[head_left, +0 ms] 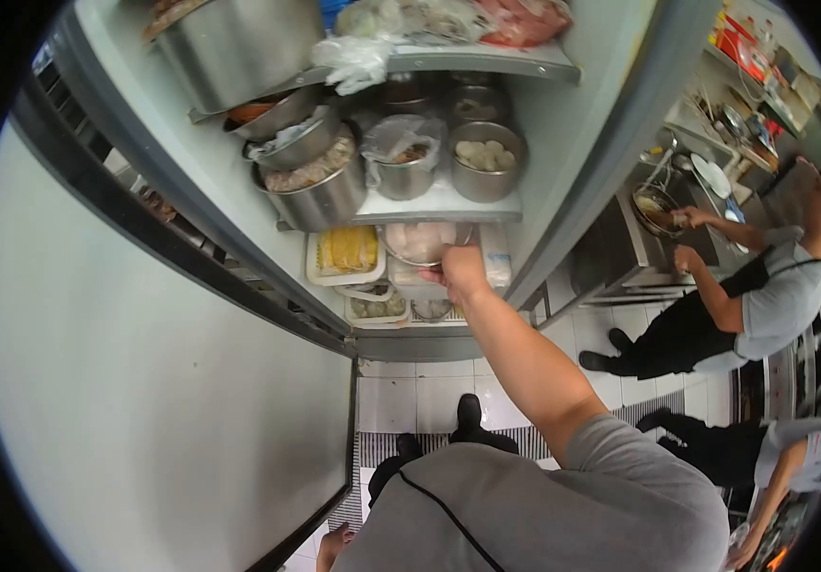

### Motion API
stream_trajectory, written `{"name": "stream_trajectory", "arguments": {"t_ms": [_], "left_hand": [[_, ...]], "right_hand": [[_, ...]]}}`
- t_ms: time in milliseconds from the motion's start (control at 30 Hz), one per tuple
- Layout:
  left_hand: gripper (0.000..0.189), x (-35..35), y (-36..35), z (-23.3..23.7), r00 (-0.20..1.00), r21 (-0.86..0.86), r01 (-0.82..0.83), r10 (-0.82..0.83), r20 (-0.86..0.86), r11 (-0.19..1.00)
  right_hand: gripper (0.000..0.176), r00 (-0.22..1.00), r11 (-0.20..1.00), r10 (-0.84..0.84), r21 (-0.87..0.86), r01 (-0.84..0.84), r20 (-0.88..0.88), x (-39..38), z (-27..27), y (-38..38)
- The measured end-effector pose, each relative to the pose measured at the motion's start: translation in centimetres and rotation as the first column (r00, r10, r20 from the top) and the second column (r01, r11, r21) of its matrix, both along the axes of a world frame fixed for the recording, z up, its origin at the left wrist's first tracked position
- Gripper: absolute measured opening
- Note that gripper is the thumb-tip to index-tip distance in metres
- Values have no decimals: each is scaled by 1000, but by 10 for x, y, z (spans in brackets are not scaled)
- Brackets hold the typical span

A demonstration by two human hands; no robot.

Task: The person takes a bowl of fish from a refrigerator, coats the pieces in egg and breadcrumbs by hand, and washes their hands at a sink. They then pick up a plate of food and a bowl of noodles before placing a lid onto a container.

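Note:
My right hand [463,271] reaches into the open fridge, its fingers closed on the near rim of a round metal bowl [444,257] on the lower level. Pale white pieces [420,240] lie in that bowl. Left of it sits a white tray [312,268] with yellow food [348,250] under plastic wrap. Below are a white container [375,320] with greenish contents and a small round metal bowl [431,310]. Only part of my left hand [332,550] shows low at my side; its fingers are mostly hidden.
The fridge door [172,362] stands open on the left. Metal pots, one with whitish rounds [485,155], fill the shelf above; a large pot [244,52] and plastic bags [410,19] sit higher. Two co-workers are at the right, one holding a pan [656,210] by the stove.

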State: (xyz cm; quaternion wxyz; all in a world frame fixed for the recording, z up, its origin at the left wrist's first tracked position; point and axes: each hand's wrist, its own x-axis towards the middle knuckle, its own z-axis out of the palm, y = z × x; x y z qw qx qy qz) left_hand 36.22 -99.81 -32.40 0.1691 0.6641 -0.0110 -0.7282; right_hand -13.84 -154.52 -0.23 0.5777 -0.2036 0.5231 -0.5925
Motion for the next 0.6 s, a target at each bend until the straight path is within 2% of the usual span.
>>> {"name": "stream_trajectory", "arguments": {"t_ms": [33, 67, 100, 133, 167, 200, 233, 267, 300, 367, 400, 433, 600], "left_hand": [[36, 20, 15, -1, 789, -289, 588, -455, 413, 756], [39, 38, 26, 5, 290, -247, 957, -506, 812, 153], [59, 52, 26, 11, 352, -270, 935, -529, 772, 228], [60, 62, 21, 15, 455, -266, 884, -577, 679, 384], [61, 68, 10, 17, 612, -234, 767, -572, 546, 598], [61, 71, -6, 19, 727, -174, 640, -515, 454, 749], [62, 72, -25, 20, 765, -125, 586, -496, 411, 801], [63, 72, -44, 20, 775, -106, 571, -492, 395, 814], [63, 69, -62, 19, 774, -91, 574, -503, 385, 814], [65, 61, -97, 18, 747, -89, 617, -547, 377, 782], [65, 55, -111, 18, 733, -91, 638, -568, 374, 764], [66, 47, -122, 18, 715, -95, 663, -590, 374, 743], [70, 1, -161, 27, 588, -127, 798, -715, 378, 589]], "right_hand": [[45, 999, 999, 36, 27, -36, 13, -3, -4, 7], [49, 1000, 1000, 14, 9, -15, 26, -2, -6, 19], [52, 999, 1000, -11, -12, 11, 35, 1, -7, 36], [53, 1000, 1000, 13, -16, -13, 24, 3, -7, 56], [54, 1000, 999, 28, -19, -28, 11, 3, -8, 79], [53, 1000, 1000, 25, -15, -25, -4, 5, -11, 103], [52, 1000, 1000, 11, -5, -11, -20, 7, -15, 128], [52, 999, 1000, 13, 0, -13, -44, 10, -19, 158], [54, 998, 998, -57, 13, 57, -4, 17, -28, 187], [54, 989, 991, -130, 24, 132, -64, 28, -41, 251], [54, 991, 990, -126, 65, 128, -34, 30, -49, 284], [54, 993, 987, -120, 107, 119, 2, 28, -57, 322], [48, 929, 896, -369, 266, 356, 0, 32, -107, 503]]}}
